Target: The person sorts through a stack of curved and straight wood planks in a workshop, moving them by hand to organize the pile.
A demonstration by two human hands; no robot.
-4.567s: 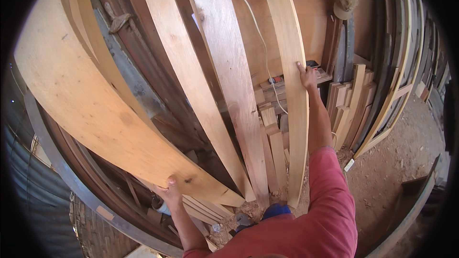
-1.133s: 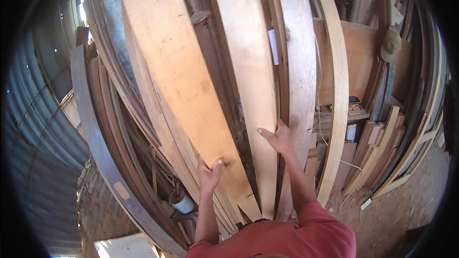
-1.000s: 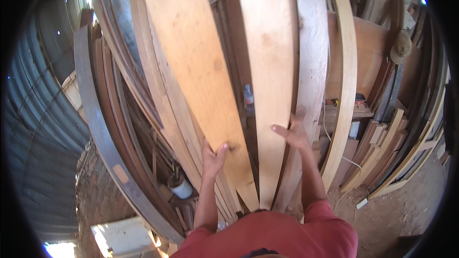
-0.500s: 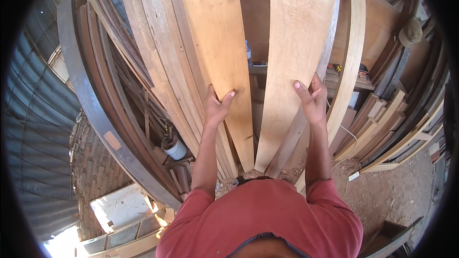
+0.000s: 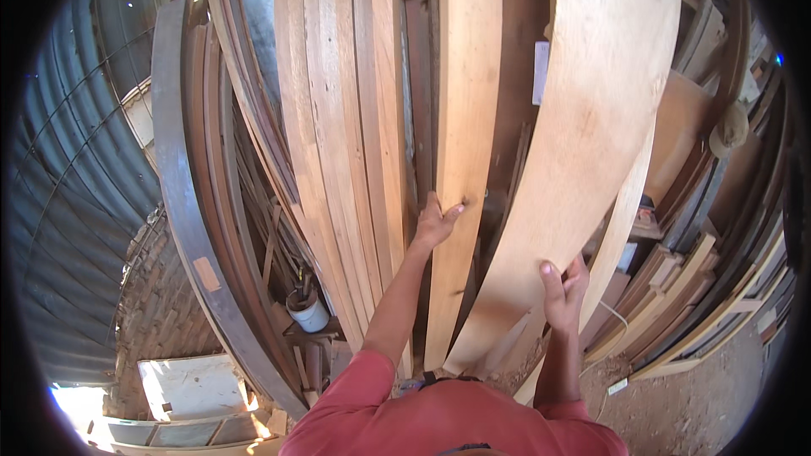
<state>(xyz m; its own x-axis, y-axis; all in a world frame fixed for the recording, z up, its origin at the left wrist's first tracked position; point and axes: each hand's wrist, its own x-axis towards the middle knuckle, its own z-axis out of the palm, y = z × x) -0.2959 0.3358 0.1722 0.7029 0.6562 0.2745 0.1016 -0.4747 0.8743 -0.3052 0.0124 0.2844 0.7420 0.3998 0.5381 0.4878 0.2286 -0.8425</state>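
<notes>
Two long, pale wooden boards stand upright before me, their lower ends near my body. My left hand (image 5: pixel 435 225) grips the edge of the narrower left board (image 5: pixel 469 101), with the thumb on its face near a dark knot. My right hand (image 5: pixel 563 294) holds the far edge of the wider right board (image 5: pixel 604 76), thumb on the front, while the fingers are partly hidden behind. The boards nearly meet at the bottom and spread apart toward the top. Just left of the narrow board, a row of upright planks (image 5: pixel 334 118) stands close together.
Dark curved-looking planks (image 5: pixel 177 143) lean at the left, by a corrugated metal wall (image 5: pixel 68 203). A white bucket (image 5: pixel 309 316) with tools sits low beside them. Stacked timber (image 5: pixel 659 287) and a hanging cap (image 5: pixel 728 131) are at the right. A cable with a white socket block (image 5: pixel 618 387) lies on the dirt floor.
The two boards' upper parts have moved farther apart, the wider one leaning more to the right. A gap now shows between the narrow board and the plank row. Both hands keep their hold.
</notes>
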